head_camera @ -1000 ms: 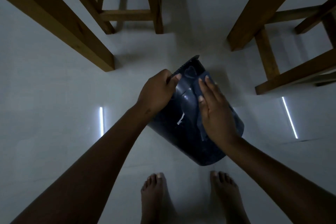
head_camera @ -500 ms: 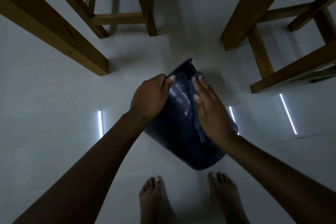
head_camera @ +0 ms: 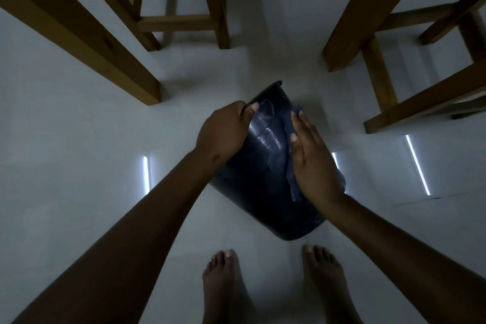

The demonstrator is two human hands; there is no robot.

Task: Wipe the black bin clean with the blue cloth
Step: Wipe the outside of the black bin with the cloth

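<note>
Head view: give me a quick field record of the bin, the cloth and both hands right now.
bin: black bin, held tilted above the floor, rim away from the person
cloth: blue cloth, pressed flat against the bin's outer wall
left hand: left hand grips the bin's rim
right hand: right hand, palm flat on the cloth
floor: pale floor, bare feet just below the bin
surroundings: wooden furniture legs on both sides

Black bin point(head_camera: 259, 173) tilted off the floor (rim away); blue cloth point(head_camera: 289, 139) apparently flat against its side.
</note>
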